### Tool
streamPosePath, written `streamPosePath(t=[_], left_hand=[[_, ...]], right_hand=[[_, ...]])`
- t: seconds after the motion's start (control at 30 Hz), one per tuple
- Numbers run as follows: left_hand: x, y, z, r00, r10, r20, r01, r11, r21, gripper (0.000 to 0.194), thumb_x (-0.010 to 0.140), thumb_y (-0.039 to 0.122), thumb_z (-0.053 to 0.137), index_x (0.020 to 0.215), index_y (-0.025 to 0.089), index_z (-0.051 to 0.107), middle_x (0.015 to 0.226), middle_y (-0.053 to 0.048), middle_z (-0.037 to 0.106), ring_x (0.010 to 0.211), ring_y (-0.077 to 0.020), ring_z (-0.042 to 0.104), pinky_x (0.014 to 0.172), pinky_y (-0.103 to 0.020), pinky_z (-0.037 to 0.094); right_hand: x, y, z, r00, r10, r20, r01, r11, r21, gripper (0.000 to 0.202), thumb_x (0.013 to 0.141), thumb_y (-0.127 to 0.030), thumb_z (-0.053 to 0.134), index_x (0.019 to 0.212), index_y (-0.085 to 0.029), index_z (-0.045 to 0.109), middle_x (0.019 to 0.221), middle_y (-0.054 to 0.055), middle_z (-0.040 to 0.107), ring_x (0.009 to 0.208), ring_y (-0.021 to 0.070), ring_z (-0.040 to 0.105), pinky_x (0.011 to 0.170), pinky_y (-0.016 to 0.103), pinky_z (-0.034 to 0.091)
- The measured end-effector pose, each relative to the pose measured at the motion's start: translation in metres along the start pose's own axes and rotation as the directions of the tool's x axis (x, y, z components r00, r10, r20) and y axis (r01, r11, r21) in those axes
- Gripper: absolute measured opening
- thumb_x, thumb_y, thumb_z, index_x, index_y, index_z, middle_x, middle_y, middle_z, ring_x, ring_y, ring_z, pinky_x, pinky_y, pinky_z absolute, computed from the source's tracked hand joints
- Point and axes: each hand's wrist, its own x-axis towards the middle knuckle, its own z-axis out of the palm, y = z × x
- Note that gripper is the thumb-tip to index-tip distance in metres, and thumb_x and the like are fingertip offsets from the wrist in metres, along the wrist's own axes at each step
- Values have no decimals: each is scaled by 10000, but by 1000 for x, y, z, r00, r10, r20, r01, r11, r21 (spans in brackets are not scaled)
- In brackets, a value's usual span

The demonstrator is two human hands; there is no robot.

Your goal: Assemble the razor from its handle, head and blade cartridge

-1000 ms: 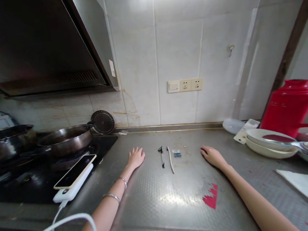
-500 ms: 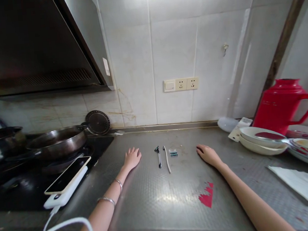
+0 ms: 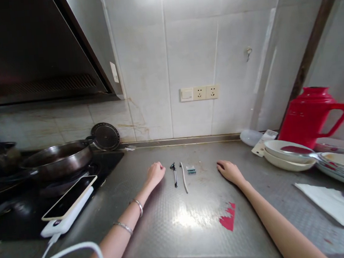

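On the metal counter [image 3: 159, 248] a razor [image 3: 175, 178] lies beside a thin white stick with a dark head [image 3: 184, 179], perhaps a toothbrush. To their right is a small clear and teal case [image 3: 191, 169], its contents too small to make out. My left hand [image 3: 156, 173], two bracelets on its forearm, is just left of the razor, fingers curled in, touching none of these things. My right hand [image 3: 230, 170] rests on the counter to the right of the case, fingers lying on the surface, holding nothing.
A torn red patch [image 3: 228, 217] is near the counter's front. At left, a phone on a white power bank [image 3: 67, 214] with a cable lies by the pans [image 3: 59, 160] on the hob. At right are stacked bowls [image 3: 289, 158], a red thermos jug [image 3: 307, 114] and a white paper [image 3: 334, 206].
My left hand has moved right, closer to the razor, and its spread fingers have curled in. My right hand stays in place. The whole view has shifted slightly.
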Motion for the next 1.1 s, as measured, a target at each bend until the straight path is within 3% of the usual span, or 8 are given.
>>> streamPosePath(t=[0.1, 0.17, 0.33, 0.43, 0.63, 0.8, 0.97, 1.1], left_hand=[[0, 24, 4, 997, 4, 78, -3, 1000, -5, 259, 813, 355, 483, 816, 165, 658, 905, -116, 688, 845, -225, 637, 670, -279, 427], [0, 35, 8, 997, -1, 73, -2, 999, 32, 267, 818, 351, 472, 833, 166, 663, 908, -127, 689, 868, -247, 640, 677, -294, 434], [1, 51, 14, 996, -22, 91, 12, 994, 107, 357, 812, 421, 455, 883, 153, 679, 922, -166, 686, 910, -277, 639, 701, -311, 451], [2, 57, 17, 991, -17, 132, 2, 994, 110, 400, 773, 472, 491, 910, 148, 682, 935, -185, 682, 925, -295, 634, 709, -325, 460], [1, 60, 21, 989, -18, 145, -1, 992, 127, 305, 748, 333, 533, 950, 149, 669, 959, -177, 679, 934, -287, 633, 721, -321, 465], [0, 56, 23, 987, -18, 159, 1, 994, 106, 284, 757, 317, 518, 926, 154, 676, 963, -181, 678, 936, -272, 635, 725, -313, 464], [5, 49, 18, 993, 5, 122, -3, 1000, -22, 218, 727, 293, 521, 742, 137, 672, 840, -164, 695, 865, -280, 653, 677, -312, 467], [12, 40, 8, 970, -49, 239, 149, 896, -419, 265, 742, 294, 507, 563, 117, 590, 645, -120, 668, 698, -230, 665, 605, -276, 481]], right_hand=[[1, 2, 2, 1000, 3, -3, -3, 1000, 4, 310, 857, -301, 367, 999, -211, 628, 1078, 83, 648, 989, 212, 573, 797, 286, 395], [1, 3, 3, 1000, 5, -5, -5, 1000, 12, 314, 852, -297, 376, 1016, -209, 628, 1103, 87, 640, 1012, 217, 565, 817, 293, 394], [1, 3, 2, 1000, 8, -5, -8, 1000, 16, 322, 849, -290, 373, 1030, -204, 625, 1100, 91, 639, 1017, 220, 565, 821, 297, 396], [1, 2, 1, 1000, 1, 1, -1, 1000, 8, 321, 856, -295, 359, 1001, -206, 631, 1054, 87, 655, 995, 216, 572, 804, 289, 400], [2, 4, 3, 1000, 22, 0, -22, 1000, 14, 335, 848, -295, 375, 1048, -206, 629, 1137, 94, 624, 1040, 226, 552, 832, 312, 396], [3, 4, 4, 1000, 14, 2, -14, 1000, 8, 324, 851, -297, 375, 1028, -206, 630, 1088, 89, 646, 1028, 220, 557, 826, 301, 399], [3, 3, 3, 1000, 26, 0, -26, 1000, -11, 337, 853, -305, 361, 1035, -201, 625, 1099, 93, 639, 1038, 228, 551, 816, 309, 399], [3, 3, 3, 999, 37, 13, -37, 999, -28, 334, 849, -303, 361, 1025, -201, 626, 1092, 97, 638, 1025, 240, 553, 792, 325, 403]])
